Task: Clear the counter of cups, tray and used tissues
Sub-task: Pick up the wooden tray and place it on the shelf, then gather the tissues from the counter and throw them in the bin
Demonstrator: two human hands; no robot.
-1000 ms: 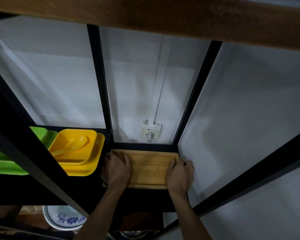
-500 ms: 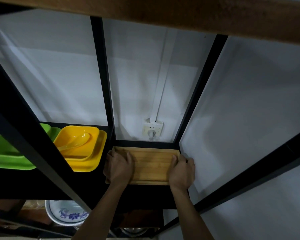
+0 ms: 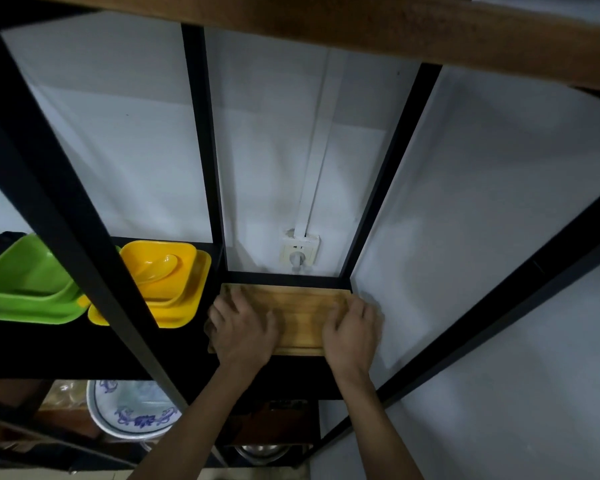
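A wooden tray (image 3: 300,315) lies flat on the black shelf (image 3: 174,351), pushed back near the wall between two black uprights. My left hand (image 3: 243,327) lies over the tray's left end, fingers spread on top of it. My right hand (image 3: 352,323) lies over its right end, fingers also apart and pointing to the wall. Both hands are motion-blurred and look flat on the wood, not wrapped round its edges. No cups or tissues are in view.
Stacked yellow square dishes (image 3: 168,282) with a yellow spoon stand left of the tray, green dishes (image 3: 25,289) further left. A wall socket (image 3: 298,252) sits behind the tray. A white-and-blue bowl (image 3: 129,414) is on the shelf below. A black post (image 3: 84,230) crosses in front.
The tray has slid further back on the shelf. Both hands have shifted from gripping the tray's ends to lying on its top with fingers spread.
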